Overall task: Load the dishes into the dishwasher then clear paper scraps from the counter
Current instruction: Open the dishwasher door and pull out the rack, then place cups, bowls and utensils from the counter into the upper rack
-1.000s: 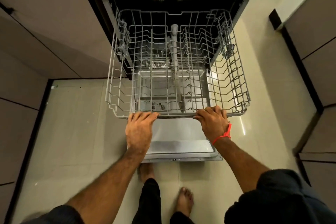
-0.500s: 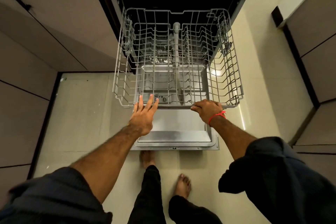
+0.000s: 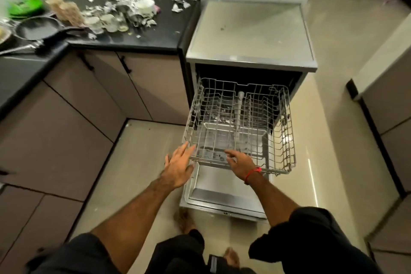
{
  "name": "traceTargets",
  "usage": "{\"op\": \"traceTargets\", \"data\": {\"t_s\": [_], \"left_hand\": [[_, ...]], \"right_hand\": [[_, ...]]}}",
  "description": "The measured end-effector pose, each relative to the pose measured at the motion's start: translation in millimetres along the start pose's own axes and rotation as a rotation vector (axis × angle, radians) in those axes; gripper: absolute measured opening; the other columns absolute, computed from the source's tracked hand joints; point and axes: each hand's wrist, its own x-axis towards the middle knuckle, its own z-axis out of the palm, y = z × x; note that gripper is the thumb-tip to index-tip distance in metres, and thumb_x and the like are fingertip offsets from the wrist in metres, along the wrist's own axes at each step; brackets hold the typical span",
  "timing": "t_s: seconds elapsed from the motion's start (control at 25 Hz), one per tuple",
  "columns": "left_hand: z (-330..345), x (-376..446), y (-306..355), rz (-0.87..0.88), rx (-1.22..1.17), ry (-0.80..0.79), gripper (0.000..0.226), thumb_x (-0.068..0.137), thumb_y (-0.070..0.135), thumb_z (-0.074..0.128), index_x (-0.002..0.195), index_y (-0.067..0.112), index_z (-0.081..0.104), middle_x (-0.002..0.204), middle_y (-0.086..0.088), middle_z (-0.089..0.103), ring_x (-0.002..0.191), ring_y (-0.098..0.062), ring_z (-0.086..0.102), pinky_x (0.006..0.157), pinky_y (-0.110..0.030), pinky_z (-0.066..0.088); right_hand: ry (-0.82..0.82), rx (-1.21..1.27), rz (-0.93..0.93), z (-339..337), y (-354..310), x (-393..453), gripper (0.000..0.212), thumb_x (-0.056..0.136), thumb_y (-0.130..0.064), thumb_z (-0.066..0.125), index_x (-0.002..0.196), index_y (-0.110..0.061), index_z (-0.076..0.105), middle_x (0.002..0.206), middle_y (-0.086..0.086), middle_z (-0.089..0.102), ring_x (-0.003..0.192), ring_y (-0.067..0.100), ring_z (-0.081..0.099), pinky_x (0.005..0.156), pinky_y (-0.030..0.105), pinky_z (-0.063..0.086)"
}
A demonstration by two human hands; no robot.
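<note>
- Fingers: left hand spread and loose, right hand relaxed; both have let go of the rack front rail they gripped a second ago, now just beside it.
- Rack stays pulled out over the open door, empty.
- View has lifted; surface now shows, well apart to the left.
- Dishes there: pan, cups, bowl, with scraps scattered around.
- Judgement: opening done, loading not started; fetching dishes likely next.

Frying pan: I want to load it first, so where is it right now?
In the head view the frying pan sits at the far left on the black counter, beside the green plate, left of the dishwasher.
</note>
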Motion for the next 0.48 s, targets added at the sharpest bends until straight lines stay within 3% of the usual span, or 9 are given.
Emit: {"op": "traceTargets", "data": {"t_s": [0.2, 0.48], "left_hand": [[-75, -7, -21, -0.109, -0.023, 0.148, 0.063, 0.099, 0.032, 0.056, 0.154, 0.037, 0.028, 0.167, 0.004, 0.012, 0.149, -0.027, 0.023, 0.118, -0.058, 0.019], [-171, 14, -97, -0.054, -0.057, 0.289, 0.062, 0.097, 0.031, 0.060, 0.152, 0.038, 0.032, 0.165, 0.010, 0.016, 0.147, -0.025, 0.026, 0.113, -0.056, 0.022]], "right_hand": [[-0.005, 0.125, -0.127, 11, -95, 14, 0.033, 0.102, -0.033, 0.048, 0.123, -0.015, 0.066, 0.120, 0.003, 0.068, 0.114, 0.018, 0.060, 0.101, 0.029, 0.041], [0.133, 0.233, -0.139, 50, -202, 90, 0.031, 0.099, -0.039, 0.051, 0.113, -0.019, 0.069, 0.110, 0.001, 0.071, 0.107, 0.019, 0.063, 0.098, 0.038, 0.047]]}}
